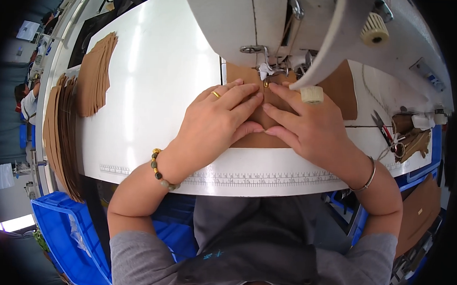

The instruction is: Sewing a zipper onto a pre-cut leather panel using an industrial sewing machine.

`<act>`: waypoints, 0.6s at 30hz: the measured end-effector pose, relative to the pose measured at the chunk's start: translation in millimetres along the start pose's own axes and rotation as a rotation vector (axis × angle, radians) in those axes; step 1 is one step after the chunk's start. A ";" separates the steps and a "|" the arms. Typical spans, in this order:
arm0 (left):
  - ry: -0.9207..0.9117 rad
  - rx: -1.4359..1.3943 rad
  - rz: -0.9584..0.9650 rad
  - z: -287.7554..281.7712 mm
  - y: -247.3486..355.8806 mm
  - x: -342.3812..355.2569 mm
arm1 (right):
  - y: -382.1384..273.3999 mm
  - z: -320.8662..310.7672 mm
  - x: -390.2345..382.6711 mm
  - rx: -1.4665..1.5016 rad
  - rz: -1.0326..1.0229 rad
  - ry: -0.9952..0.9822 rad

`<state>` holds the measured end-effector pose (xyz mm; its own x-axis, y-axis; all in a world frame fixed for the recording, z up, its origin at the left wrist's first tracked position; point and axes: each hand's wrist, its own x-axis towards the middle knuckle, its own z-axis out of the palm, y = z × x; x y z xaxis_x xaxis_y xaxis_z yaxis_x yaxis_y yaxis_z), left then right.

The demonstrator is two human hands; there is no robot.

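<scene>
A flat brown leather-like piece [254, 140] lies on the white table under the needle area of a sewing machine [228, 20]. My left hand [222, 109] rests on its left part, fingers stretched out and pointing toward the presser foot [266, 83]. From the other side my right hand [308, 115] lies on the piece, its fingers also extended. The two thumb tips meet near the middle, just in front of the foot. Brown material [347, 91] also shows to the right, beyond my right hand; whether it is the same piece, I cannot tell.
Stacks of brown pieces [96, 75] stand at the table's left side. Red-handled scissors [384, 130] and brown scraps [414, 143] lie at the right. A ruler strip [227, 178] runs along the front edge. Below left is a blue bin [66, 237]. Another person [27, 100] sits far left.
</scene>
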<state>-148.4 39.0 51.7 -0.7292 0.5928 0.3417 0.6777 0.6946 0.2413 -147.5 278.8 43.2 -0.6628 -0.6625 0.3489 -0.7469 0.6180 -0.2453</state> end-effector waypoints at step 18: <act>-0.018 0.056 0.038 -1.5 1.2 2.5 | -4.0 -3.1 -3.3 -0.028 0.039 -0.030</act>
<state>-149.2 40.7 54.2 -0.7051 0.6261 0.3330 0.6989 0.6931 0.1767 -142.2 279.8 45.9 -0.6928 -0.6500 0.3124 -0.7192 0.6548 -0.2323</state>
